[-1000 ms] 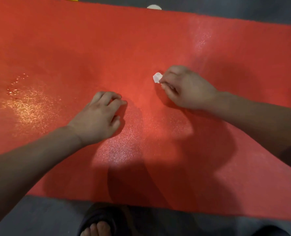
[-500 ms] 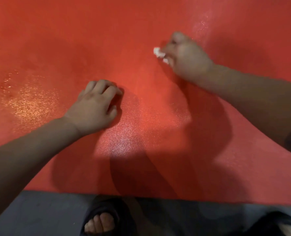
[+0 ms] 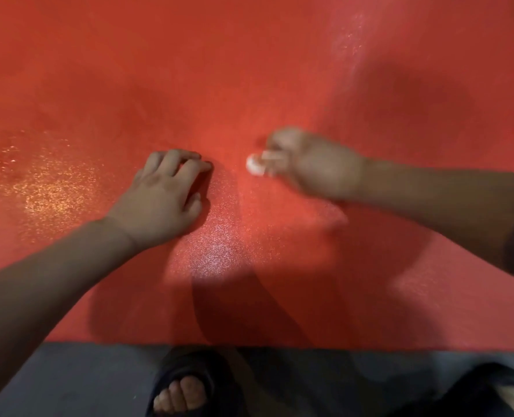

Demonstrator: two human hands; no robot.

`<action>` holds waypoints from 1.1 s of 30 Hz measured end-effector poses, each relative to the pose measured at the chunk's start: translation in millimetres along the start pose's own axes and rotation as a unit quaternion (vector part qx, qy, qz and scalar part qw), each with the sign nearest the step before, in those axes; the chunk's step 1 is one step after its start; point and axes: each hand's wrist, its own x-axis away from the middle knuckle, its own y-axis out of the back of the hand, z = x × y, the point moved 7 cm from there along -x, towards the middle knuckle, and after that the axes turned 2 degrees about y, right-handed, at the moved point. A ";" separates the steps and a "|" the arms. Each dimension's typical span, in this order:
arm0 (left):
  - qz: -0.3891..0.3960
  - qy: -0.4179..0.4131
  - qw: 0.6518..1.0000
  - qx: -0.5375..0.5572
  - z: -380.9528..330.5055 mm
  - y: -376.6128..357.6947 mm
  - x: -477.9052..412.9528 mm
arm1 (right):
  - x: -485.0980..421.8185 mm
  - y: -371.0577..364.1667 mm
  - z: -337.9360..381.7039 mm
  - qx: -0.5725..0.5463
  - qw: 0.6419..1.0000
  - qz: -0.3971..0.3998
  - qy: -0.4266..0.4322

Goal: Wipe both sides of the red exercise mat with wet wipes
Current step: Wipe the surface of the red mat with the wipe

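The red exercise mat (image 3: 129,70) lies flat on a grey floor (image 3: 54,383) and fills nearly the whole view. Its near edge runs straight across low in the frame, just ahead of the person's feet.

The left hand (image 3: 159,200) is palm-down on the mat a little left of centre. Its fingers are loosely bent with the tips touching the surface and the thumb at the side. It grasps nothing.

The right hand (image 3: 313,164) is just right of centre and motion-blurred, with fingers curled in and pinching a small wadded white wet wipe (image 3: 254,167). The wipe sticks out past the fingertips on the hand's left side, low against the mat; whether it actually touches can't be told through the blur. The hands are near each other but not touching, with the wipe between them. Both forearms come in bare from the lower sides.

The mat surface has a glittery, damp-looking sheen:
- a speckled patch (image 3: 48,191) left of the left hand
- a brighter patch (image 3: 216,251) just below the hands
- a faint streak (image 3: 349,40) at upper right

Arm shadows fall across the mat's near half.

On the floor — a black sandal (image 3: 195,365) with bare toes (image 3: 180,395) at bottom centre, and a second black sandal (image 3: 490,386) at bottom right, partly cut off.
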 end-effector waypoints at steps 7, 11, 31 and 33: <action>0.001 -0.002 1.000 -0.009 -2.0 -1.4 2.4 | 3.1 18.6 -71.9 0.040 0.967 -0.089 -0.236; -0.007 -0.004 1.000 -0.013 -3.5 -2.0 4.7 | 15.1 -24.2 61.5 -0.070 0.996 0.048 -0.018; -0.018 0.005 1.000 -0.018 -11.1 -12.1 21.4 | 54.0 -28.0 84.8 -0.025 0.999 0.025 -0.018; -0.012 0.007 1.000 -0.020 -10.5 -14.5 25.6 | 50.0 -12.6 45.5 -0.009 0.997 -0.011 -0.076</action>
